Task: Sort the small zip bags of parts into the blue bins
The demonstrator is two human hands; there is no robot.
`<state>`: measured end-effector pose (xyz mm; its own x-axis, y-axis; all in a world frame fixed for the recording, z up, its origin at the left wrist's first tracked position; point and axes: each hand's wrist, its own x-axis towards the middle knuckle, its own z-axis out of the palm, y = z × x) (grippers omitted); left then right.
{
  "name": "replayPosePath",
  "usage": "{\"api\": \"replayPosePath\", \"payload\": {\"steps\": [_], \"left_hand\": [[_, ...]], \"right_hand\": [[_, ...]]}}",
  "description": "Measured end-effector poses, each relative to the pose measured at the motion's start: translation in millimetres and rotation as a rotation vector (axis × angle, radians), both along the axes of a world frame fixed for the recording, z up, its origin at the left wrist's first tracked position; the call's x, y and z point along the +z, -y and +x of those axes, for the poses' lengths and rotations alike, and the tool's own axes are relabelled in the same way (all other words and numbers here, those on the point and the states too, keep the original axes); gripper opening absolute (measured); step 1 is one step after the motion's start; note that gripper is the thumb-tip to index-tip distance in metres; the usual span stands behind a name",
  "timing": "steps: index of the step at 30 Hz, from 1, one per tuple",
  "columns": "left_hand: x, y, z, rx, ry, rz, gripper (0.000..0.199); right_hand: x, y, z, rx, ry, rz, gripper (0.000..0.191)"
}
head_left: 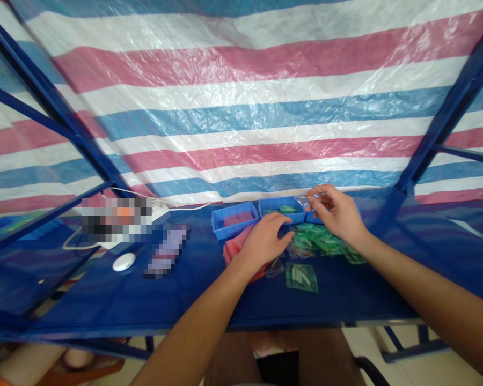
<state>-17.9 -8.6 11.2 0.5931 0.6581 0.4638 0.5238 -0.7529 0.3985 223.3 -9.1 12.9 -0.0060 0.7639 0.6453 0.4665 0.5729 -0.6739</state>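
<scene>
My right hand (336, 212) pinches a small clear plastic bag (301, 202) over the row of blue bins. My left hand (268, 238) hovers lower and to the left, thumb and fingers apart, with nothing seen between them. Under and beside it are red plastic bags (234, 247) and a few clear bags (274, 268). A heap of green plastic bags (317, 240) spreads below my right hand. Nearer the front edge lies one green bag (301, 277) with pale, stick-like pieces inside. Behind my left hand, the middle blue bin (282, 217) contains some green bags.
The left blue bin (229, 231) holds red bags. Further left on the blue table (209, 292) are a round white object (124, 261), a blurred-out item (167, 251) and white cables (76, 246). Blue metal posts (438, 112) flank a striped plastic sheet (245, 102). Another person's limb shows at lower left.
</scene>
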Motion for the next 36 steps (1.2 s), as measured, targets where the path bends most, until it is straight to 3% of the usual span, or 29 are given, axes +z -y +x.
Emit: {"api": "replayPosePath", "payload": {"steps": [6, 13, 16, 22, 29, 36], "left_hand": [[-9.2, -2, -2, -0.009, -0.176, 0.005, 0.049], [-10.1, -5, -4, 0.001, -0.193, 0.002, 0.044], [-10.4, -6, -4, 0.016, -0.191, 0.010, 0.042], [-10.0, -9, -3, 0.024, -0.143, 0.018, 0.043], [-10.5, -6, -4, 0.067, -0.156, 0.010, 0.042], [-4.1, -4, -2, 0.094, -0.134, -0.008, 0.044]], "right_hand": [[1.0, -5, 5, -0.080, 0.154, 0.142, 0.027], [-7.9, -8, -3, -0.067, 0.306, 0.182, 0.045], [-7.4, -10, 2, -0.179, 0.449, 0.178, 0.046], [-4.2, -18, 26, -0.407, 0.705, 0.051, 0.029], [-1.8, -15, 22, -0.384, 0.672, 0.082, 0.031], [1.5, -9, 12, -0.269, 0.604, 0.159, 0.027]]}}
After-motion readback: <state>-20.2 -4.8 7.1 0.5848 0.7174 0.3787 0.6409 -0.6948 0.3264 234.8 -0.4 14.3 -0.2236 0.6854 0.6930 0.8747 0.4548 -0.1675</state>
